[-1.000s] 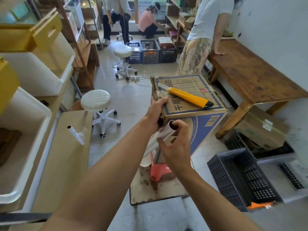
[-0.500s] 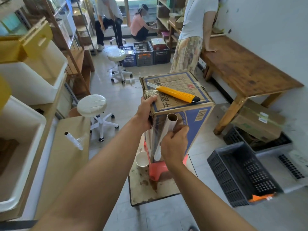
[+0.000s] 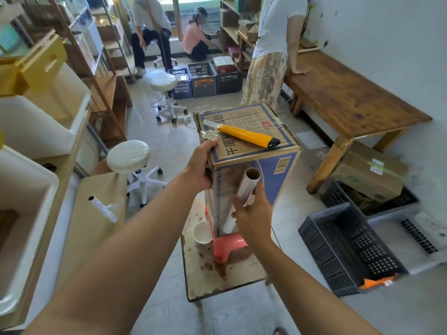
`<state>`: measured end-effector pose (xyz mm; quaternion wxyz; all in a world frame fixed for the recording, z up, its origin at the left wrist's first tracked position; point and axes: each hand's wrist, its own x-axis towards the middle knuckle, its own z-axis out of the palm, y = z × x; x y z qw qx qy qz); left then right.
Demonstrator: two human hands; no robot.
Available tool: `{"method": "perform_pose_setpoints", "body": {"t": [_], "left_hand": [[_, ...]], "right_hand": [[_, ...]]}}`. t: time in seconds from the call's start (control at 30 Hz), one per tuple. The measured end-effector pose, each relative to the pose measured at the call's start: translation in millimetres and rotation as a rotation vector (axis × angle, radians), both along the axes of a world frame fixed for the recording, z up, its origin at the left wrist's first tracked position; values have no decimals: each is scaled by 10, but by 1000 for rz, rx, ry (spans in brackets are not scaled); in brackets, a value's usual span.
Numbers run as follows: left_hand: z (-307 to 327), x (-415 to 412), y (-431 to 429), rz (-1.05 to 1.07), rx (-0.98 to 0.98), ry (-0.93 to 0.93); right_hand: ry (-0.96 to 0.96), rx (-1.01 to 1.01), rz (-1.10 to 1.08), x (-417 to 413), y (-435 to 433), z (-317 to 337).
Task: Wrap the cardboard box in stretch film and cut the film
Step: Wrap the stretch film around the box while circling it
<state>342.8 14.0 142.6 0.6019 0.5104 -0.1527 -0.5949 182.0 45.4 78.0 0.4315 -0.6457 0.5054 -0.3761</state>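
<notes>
Roll position changed: the stretch film roll (image 3: 247, 187) now sits further right across the near face of the cardboard box (image 3: 278, 170), more upright than half a second ago, with the right hand (image 3: 254, 220) gripping lower on it.

Hands: right hand's fingers are curled round the lower half of the roll, core end pointing up. Left hand (image 3: 199, 166) clamps the box's near-left top corner, thumb on the top face, other fingers down the side and mostly hidden.

Box: stands tall on a pink stool (image 3: 229, 247), which stands on a small stained table (image 3: 217, 284) beside a paper cup (image 3: 202, 232). A glossy band of film (image 3: 225, 189) covers the left part of the near face.

Risks, as judged:
- Utility knife (image 3: 246, 135) lies loose on the box top, blade out. Any tug or turn of the box could slide it off.
- Tall box on a narrow stool: hard film tension to the right could tip it if the left hand's hold eases.
- Slack during the pass round the right corner would let the film bunch or rope.
</notes>
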Motion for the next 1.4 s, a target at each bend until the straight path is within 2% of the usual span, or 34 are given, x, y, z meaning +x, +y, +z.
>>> {"method": "perform_pose_setpoints", "body": {"t": [0.13, 0.27, 0.4, 0.53, 0.6, 0.67, 0.77, 0.87, 1.07, 1.2, 1.33, 1.4], "left_hand": [[3, -5, -28, 11, -16, -20], [-2, -29, -21, 21, -18, -27], [-2, -45, 4, 3, -27, -42], [10, -47, 8, 7, -28, -37], [-8, -44, 4, 16, -41, -31], [-17, -48, -4, 17, -55, -23], [-11, -54, -7, 23, -60, -21], [-8, -66, 0, 42, -62, -27], [5, -93, 14, 56, -81, -50], [-5, -84, 21, 44, -86, -47], [37, -68, 21, 70, -20, -48], [100, -43, 6, 82, 39, -62]], "right_hand": [[-89, 137, 143, -232, -156, -62], [-133, 237, 108, -247, -193, 26], [-19, 105, -90, -192, -227, 147], [91, -66, -115, -195, -268, 132], [142, -86, -118, -247, -301, 114], [129, -16, -116, -276, -320, 53], [-95, 257, -149, -267, -365, -33], [-204, 367, -157, -266, -400, -26], [-118, 284, -312, -350, -502, 62], [106, 57, -133, -561, -613, 20], [190, -171, 56, -792, -749, 14], [210, -200, 125, -859, -822, 88]]}}
